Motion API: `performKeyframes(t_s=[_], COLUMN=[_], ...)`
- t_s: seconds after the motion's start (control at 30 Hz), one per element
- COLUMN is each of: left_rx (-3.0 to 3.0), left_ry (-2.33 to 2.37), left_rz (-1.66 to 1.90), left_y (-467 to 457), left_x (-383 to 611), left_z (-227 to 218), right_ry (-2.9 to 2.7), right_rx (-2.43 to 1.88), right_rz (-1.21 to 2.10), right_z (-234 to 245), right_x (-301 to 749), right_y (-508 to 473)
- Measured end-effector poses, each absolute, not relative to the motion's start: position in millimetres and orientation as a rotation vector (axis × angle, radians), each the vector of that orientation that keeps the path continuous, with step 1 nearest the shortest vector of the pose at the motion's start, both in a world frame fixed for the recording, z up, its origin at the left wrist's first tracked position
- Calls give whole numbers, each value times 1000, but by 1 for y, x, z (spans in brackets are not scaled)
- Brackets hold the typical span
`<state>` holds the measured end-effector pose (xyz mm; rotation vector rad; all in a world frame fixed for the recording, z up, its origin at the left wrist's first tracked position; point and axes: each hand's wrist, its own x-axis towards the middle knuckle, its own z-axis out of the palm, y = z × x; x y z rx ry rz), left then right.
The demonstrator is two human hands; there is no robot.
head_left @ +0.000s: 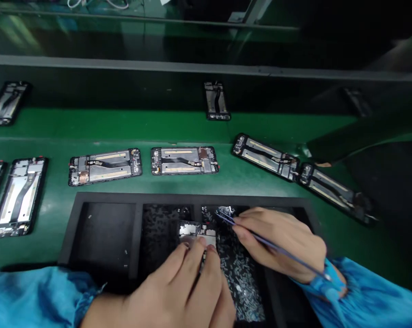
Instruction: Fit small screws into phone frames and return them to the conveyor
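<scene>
Live at the black compartment tray [192, 198]: in its middle section, the left hand [172, 291] bears down on a phone frame [194, 230], fingertips [202, 242] pressed close together on it. Just right of that frame, the right hand [281, 241] pinches slim blue tweezers [277, 246], tips angled toward the frame; whether they're gripping anything, can't tell. Small screws [238, 278] fill the section below them. Behind the tray, 4 more phone frames [183, 160] sit on the green mat [55, 123].

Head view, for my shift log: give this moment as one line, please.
Left hand: holding phone frame | Right hand: holding tweezers | Tray: small metal parts
</scene>
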<state>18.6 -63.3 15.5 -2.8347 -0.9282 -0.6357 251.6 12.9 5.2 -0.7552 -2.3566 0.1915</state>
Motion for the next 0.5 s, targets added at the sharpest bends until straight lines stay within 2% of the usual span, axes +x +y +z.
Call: performKeyframes(t_s=[0.13, 0.3, 0.5], left_rx=[-3026, -3262, -3380], left_ry=[-1015, -1192, -1110], left_rz=[-628, -442, -524], left_y=[-19, 8, 15], left_x=[13, 9, 4], left_z=[26, 12, 6], right_ry=[-2195, -1876, -1843], right_rx=[-963, -1223, -925], right_rz=[359, 647, 798], right_z=[1, 0, -3], right_x=[251, 251, 251], right_y=[19, 13, -6])
